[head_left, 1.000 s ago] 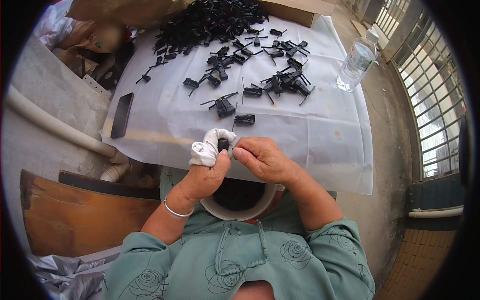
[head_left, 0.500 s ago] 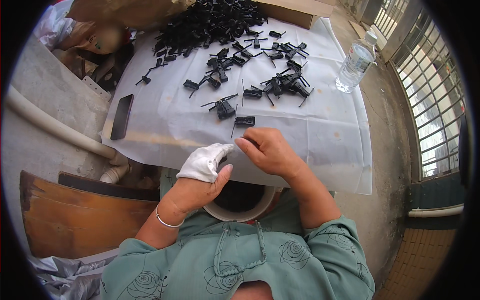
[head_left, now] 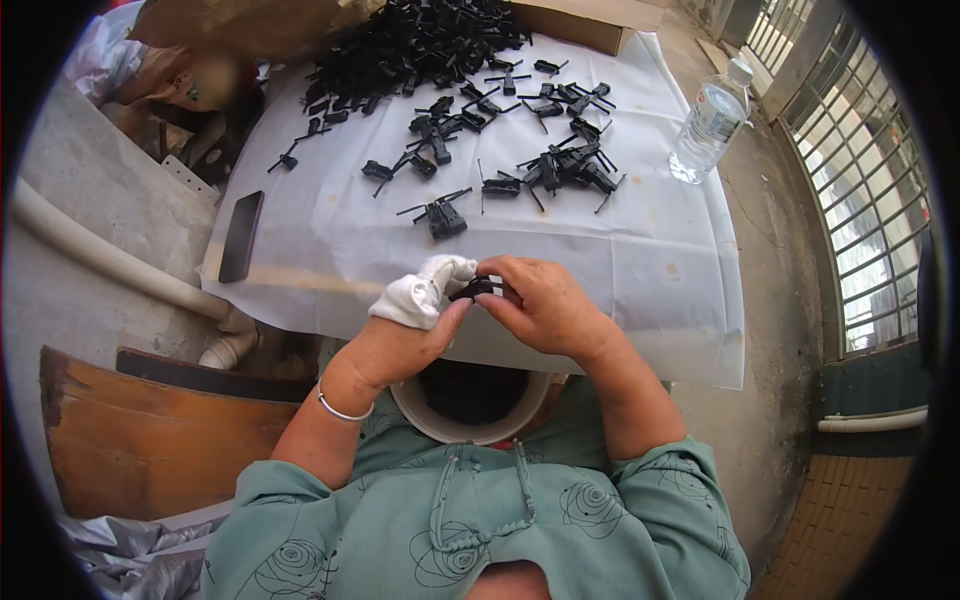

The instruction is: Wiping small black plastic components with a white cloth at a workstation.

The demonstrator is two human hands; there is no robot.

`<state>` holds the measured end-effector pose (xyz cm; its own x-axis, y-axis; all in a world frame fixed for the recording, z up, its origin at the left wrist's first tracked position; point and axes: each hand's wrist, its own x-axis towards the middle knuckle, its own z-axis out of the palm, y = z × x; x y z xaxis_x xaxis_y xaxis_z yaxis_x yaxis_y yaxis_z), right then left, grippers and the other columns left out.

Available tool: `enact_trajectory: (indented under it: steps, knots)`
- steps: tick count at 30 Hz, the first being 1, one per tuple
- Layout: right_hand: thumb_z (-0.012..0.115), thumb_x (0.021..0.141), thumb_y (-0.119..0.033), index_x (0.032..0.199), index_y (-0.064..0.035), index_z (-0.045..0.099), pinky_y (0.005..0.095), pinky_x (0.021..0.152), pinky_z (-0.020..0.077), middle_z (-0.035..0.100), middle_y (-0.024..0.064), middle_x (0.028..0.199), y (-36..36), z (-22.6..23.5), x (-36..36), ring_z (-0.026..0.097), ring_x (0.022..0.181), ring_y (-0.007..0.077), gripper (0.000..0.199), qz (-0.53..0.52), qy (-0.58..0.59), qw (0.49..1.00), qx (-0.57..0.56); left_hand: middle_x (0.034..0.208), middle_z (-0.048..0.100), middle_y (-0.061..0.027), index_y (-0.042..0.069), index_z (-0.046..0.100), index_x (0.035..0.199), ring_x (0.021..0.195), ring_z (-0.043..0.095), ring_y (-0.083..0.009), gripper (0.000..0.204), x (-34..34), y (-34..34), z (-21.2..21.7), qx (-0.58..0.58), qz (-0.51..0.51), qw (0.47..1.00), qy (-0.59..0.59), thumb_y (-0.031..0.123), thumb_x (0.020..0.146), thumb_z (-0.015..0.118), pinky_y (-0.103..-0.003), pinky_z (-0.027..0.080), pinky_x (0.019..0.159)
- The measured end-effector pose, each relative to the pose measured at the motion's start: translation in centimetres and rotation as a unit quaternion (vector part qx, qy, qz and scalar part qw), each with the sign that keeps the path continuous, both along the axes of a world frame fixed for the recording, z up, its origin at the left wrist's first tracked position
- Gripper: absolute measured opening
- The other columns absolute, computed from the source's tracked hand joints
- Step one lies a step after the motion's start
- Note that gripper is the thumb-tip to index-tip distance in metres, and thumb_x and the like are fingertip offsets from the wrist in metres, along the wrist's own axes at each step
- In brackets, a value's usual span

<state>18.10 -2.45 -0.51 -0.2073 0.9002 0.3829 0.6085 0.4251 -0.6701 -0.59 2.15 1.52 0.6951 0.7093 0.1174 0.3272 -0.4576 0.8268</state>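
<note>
Together, both hands (head_left: 470, 320) around black plastic part (head_left: 474, 289)

Informal outdoor piecework spot: white-covered table (head_left: 640, 270) on bare concrete, heap of small black plastic parts (head_left: 420, 45) at its far end, barred metal gate (head_left: 860, 180) to its right.

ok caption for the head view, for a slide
Both hands, left hand and right hand, pinch a small black plastic part above a bucket.

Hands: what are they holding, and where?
A small black plastic clip, pinched at its ends between the left hand, with white cloth-wrapped fingers, and the right hand.
</note>
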Motion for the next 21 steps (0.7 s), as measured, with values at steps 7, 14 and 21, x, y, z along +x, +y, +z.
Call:
enact_trajectory:
  steps: [7, 14, 21]
  knots:
    - [0.070, 0.072, -0.008, 0.090, -0.0047, 0.058, 0.0271, 0.047, 0.0389, 0.051, 0.0035, 0.064, -1.2, 0.7, -2.7, 0.047, 0.050, 0.0150, 0.022, 0.044, 0.095, 0.987, 0.122, 0.092, 0.058, -0.0051, 0.000, 0.049, 0.111, 0.078, 0.057, -0.0119, 0.023, 0.5, -0.7, -1.6, -0.175, 0.081, 0.963, -0.189, 0.006, 0.089, 0.048, -0.026, 0.049, 0.069]
    - [0.064, 0.082, -0.011, 0.077, -0.0025, 0.055, 0.0259, 0.047, 0.0360, 0.049, 0.0046, 0.061, -0.4, 0.1, -2.6, 0.042, 0.049, 0.0130, 0.013, -0.096, 0.215, 0.972, -0.020, 0.100, 0.055, -0.0049, 0.001, 0.045, 0.117, 0.079, 0.054, -0.0084, 0.031, 0.1, -1.7, -1.3, -0.273, 0.033, 0.921, -0.277, 0.000, 0.087, 0.053, -0.023, 0.049, 0.064]
    - [0.052, 0.090, -0.015, 0.074, 0.0004, 0.052, 0.0332, 0.052, 0.0392, 0.049, 0.0130, 0.060, -0.3, 0.2, -2.4, 0.043, 0.053, 0.0252, 0.022, 0.017, 0.171, 0.984, -0.037, 0.092, 0.057, -0.0048, -0.001, 0.049, 0.115, 0.079, 0.054, -0.0056, 0.029, 0.1, -2.3, -0.6, -0.145, 0.093, 0.973, -0.152, 0.002, 0.086, 0.054, -0.021, 0.048, 0.062]
